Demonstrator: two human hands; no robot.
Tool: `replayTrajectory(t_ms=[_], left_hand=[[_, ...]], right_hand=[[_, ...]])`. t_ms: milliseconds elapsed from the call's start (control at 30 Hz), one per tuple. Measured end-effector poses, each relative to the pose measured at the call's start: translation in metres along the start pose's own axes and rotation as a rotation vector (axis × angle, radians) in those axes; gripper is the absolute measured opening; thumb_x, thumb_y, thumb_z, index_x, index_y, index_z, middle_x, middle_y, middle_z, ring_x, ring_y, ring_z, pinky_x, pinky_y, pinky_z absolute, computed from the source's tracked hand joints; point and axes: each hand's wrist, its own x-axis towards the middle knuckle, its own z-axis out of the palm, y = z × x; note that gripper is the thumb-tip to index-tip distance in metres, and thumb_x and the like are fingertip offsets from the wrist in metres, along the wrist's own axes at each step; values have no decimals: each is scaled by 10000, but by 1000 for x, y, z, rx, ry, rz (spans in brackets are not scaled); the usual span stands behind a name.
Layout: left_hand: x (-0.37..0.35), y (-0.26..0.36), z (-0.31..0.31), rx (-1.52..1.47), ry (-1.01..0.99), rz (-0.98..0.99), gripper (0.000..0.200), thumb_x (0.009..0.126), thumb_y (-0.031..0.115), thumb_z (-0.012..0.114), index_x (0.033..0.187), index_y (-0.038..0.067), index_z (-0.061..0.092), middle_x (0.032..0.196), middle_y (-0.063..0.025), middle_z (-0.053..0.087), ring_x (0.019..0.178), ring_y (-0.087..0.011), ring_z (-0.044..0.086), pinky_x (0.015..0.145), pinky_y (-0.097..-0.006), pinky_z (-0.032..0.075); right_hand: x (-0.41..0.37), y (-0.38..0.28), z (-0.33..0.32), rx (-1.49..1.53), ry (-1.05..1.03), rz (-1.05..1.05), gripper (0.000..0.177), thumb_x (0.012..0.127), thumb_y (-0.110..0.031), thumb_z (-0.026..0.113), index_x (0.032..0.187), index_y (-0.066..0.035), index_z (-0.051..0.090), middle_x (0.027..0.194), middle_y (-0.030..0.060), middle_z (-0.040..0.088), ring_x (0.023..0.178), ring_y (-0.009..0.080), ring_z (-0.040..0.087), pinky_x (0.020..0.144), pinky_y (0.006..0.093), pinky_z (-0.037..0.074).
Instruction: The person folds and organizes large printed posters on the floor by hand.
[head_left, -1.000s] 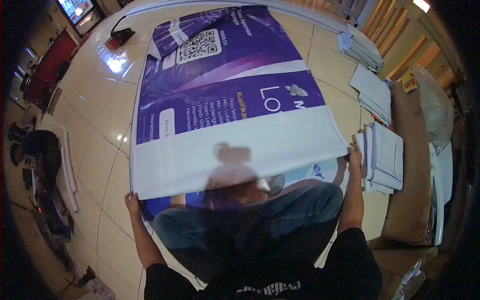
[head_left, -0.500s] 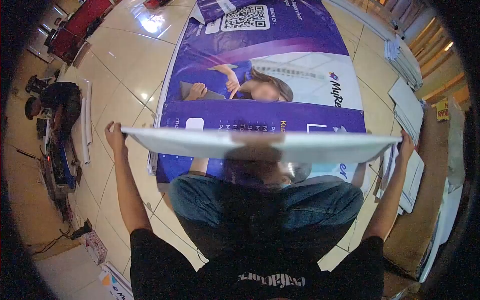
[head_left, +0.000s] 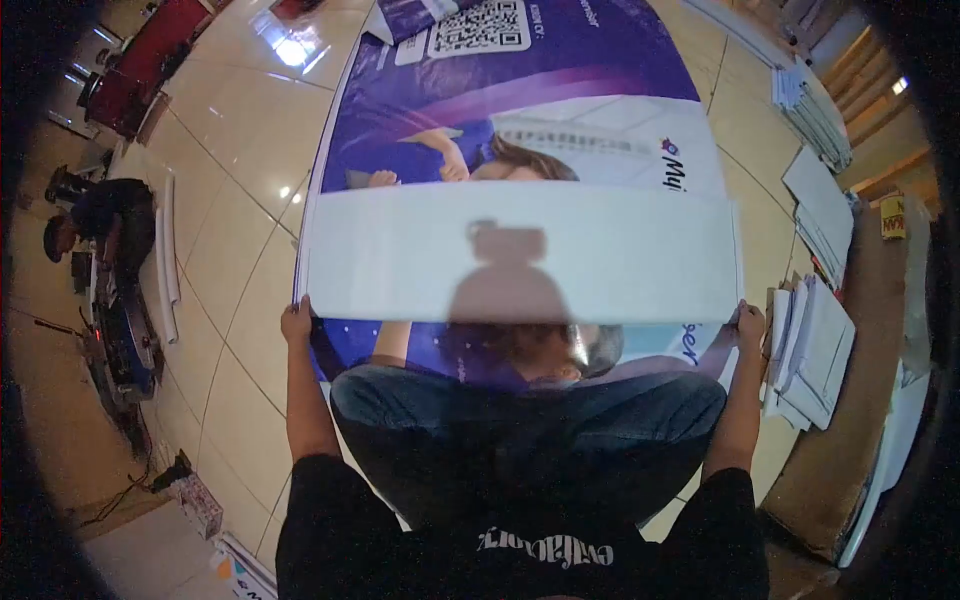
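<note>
A large printed banner point(head_left: 600, 85), purple and white with a QR code, lies on the floor in front of me and reaches my crossed legs. Across its near part lies a wide white panel point(head_left: 640, 255), which looks like the plain back of banner material. My left hand point(head_left: 297, 320) pinches the panel's near left corner. At the near right corner, my right hand point(head_left: 750, 324) has its fingers closed on the same edge. Between the hands the panel is stretched nearly flat, with a shadow of a head on it. Part of the banner print is hidden underneath.
Stacks of folded white sheets point(head_left: 815, 350) lie on the tiles at right, beside a long brown cardboard piece point(head_left: 845, 430). White rolls point(head_left: 167, 265) lie at left, near another person point(head_left: 115, 225) bending over equipment. A small patterned box point(head_left: 197, 505) stands at lower left.
Both hands have come down and closer together, towards my lap. The white panel, earlier raised and seen as a narrow curved band, now lies broad across the banner.
</note>
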Motion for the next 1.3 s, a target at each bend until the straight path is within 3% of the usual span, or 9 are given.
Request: replayTrajectory(t_ms=[100, 333, 467, 533, 600, 733, 800, 1000, 1300], left_hand=[[-13, -3, 1, 30, 199, -5, 437, 771, 395, 621, 807, -39, 579, 749, -135, 614, 623, -198, 573, 595, -328, 447], [-45, 3, 1, -1061, 150, -320, 285, 808, 244, 628, 852, -21, 535, 728, -78, 569, 630, -179, 556, 544, -323, 469], [-75, 49, -2, -860, 410, -327, 265, 814, 155, 606, 961, -36, 495, 905, -144, 568, 818, -227, 571, 673, -343, 501], [-57, 21, 5, -899, 322, -309, 268, 831, 152, 570, 1009, -33, 491, 993, -148, 560, 883, -238, 562, 748, -359, 492], [-42, -6, 11, -1187, -333, -420, 306, 851, 181, 530, 1068, -28, 480, 1049, -135, 557, 928, -245, 557, 833, -376, 464], [-47, 3, 6, -1168, -482, -374, 306, 902, 203, 407, 1099, -16, 489, 1052, -131, 575, 979, -244, 550, 851, -369, 451], [-23, -29, 28, -1148, -434, -371, 349, 907, 235, 388, 1111, -32, 481, 1051, -128, 575, 905, -241, 575, 792, -362, 472], [-32, -13, 27, -1134, -185, -334, 452, 836, 116, 563, 1181, -92, 358, 1111, -229, 508, 945, -319, 548, 789, -482, 484], [-26, 4, 27, -1127, -506, -409, 370, 899, 249, 423, 1164, -8, 453, 1136, -121, 542, 1006, -254, 538, 884, -391, 435]], right_hand=[[1, -2, -20, 278, -165, 82, 364, 822, -319, 562, 915, 30, 603, 768, 107, 617, 741, 214, 576, 687, 339, 448], [-52, 14, -32, 1025, -398, 410, 279, 833, -283, 574, 888, -14, 527, 664, 65, 547, 602, 182, 546, 530, 325, 457], [-87, 2, -49, 1097, -221, 382, 198, 815, -137, 585, 939, -6, 503, 736, 91, 570, 635, 198, 571, 542, 313, 491], [-79, 36, -23, 1272, -274, 404, 220, 803, -127, 581, 973, -4, 513, 801, 103, 582, 711, 210, 591, 578, 320, 522], [-66, 48, -27, 1233, -482, 502, 282, 810, -226, 557, 1019, -38, 538, 881, 111, 596, 800, 211, 595, 672, 297, 512], [-45, 37, -8, 977, -360, 413, 400, 820, -319, 540, 1144, -84, 524, 956, 120, 599, 869, 181, 559, 708, 391, 471], [-67, 3, -14, 675, -110, 274, 439, 817, -228, 575, 1205, -51, 471, 947, 117, 594, 806, 187, 569, 708, 344, 472], [-87, -7, -50, 1082, -622, 195, 395, 841, -292, 541, 1142, -44, 484, 964, 65, 589, 848, 172, 568, 733, 319, 467], [-105, -38, -69, 1103, -433, 261, 384, 762, -77, 583, 1115, 34, 479, 976, 138, 587, 863, 224, 578, 742, 327, 471]])
